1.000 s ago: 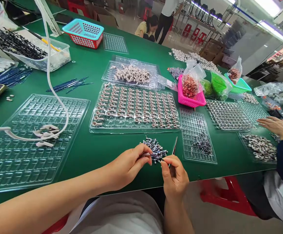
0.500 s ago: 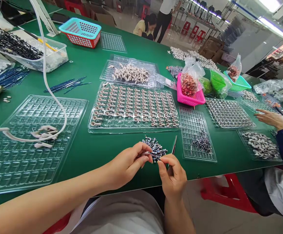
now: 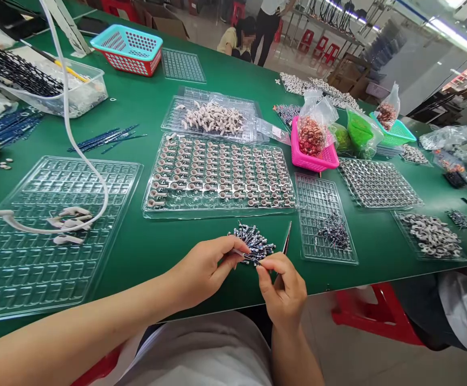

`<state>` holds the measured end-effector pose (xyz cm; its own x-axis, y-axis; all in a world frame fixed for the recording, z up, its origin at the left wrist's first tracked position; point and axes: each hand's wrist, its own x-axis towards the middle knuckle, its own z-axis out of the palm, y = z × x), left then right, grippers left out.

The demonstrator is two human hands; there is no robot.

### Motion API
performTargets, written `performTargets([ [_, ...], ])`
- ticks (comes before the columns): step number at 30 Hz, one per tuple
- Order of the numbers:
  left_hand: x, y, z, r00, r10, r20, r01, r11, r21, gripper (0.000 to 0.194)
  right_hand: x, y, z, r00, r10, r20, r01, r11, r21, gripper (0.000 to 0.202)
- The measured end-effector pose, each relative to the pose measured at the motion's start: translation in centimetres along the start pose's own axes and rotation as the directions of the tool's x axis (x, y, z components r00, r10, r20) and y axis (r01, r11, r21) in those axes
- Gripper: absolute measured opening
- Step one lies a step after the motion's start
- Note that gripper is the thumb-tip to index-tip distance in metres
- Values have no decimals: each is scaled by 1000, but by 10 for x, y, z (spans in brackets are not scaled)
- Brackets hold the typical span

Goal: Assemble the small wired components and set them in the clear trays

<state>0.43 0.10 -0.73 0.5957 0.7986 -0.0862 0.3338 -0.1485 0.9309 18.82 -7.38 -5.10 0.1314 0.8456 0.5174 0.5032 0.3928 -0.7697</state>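
My left hand (image 3: 211, 271) pinches a pale earbud housing (image 3: 239, 252), mostly covered by thumb and fingers. Between thumb and forefinger of my right hand (image 3: 283, 289) is the end of a small dark circuit board (image 3: 256, 262), and thin wires seem to span from it to the housing. Metal tweezers (image 3: 287, 238) are tucked in my right hand too, points away from me. Just beyond my fingertips lies a heap of small blue-black circuit boards (image 3: 257, 238). Past it is a clear tray (image 3: 201, 213) with rows of pale earbud housings.
Loose housings (image 3: 213, 118) lie on trays behind. At left, a white cable (image 3: 70, 118) loops over another clear tray (image 3: 28, 268). To the right are a tray with wired parts (image 3: 332, 233), a pink basket (image 3: 317, 161) and a tray of housings (image 3: 430, 236). A co-worker's lap shows beside a red stool (image 3: 373, 316).
My hands have drawn slightly apart, so more of the wires and circuit board between them shows. The co-worker's hands at the right have left the view. The view has shifted a little.
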Motion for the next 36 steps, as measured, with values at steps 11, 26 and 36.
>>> performTargets([
  [11,1,-1,-2,998,-3,-59,7,997,75,19,1,-3,1,1000,7,10,-6,997,-73,15],
  [26,0,-7,-2,990,123,-64,-111,979,169,17,4,-3,2,998,15,56,-10,997,-81,14],
  [36,1,-9,-1,985,162,-62,-148,971,186,15,5,-1,2,996,-47,78,55,993,-106,18],
])
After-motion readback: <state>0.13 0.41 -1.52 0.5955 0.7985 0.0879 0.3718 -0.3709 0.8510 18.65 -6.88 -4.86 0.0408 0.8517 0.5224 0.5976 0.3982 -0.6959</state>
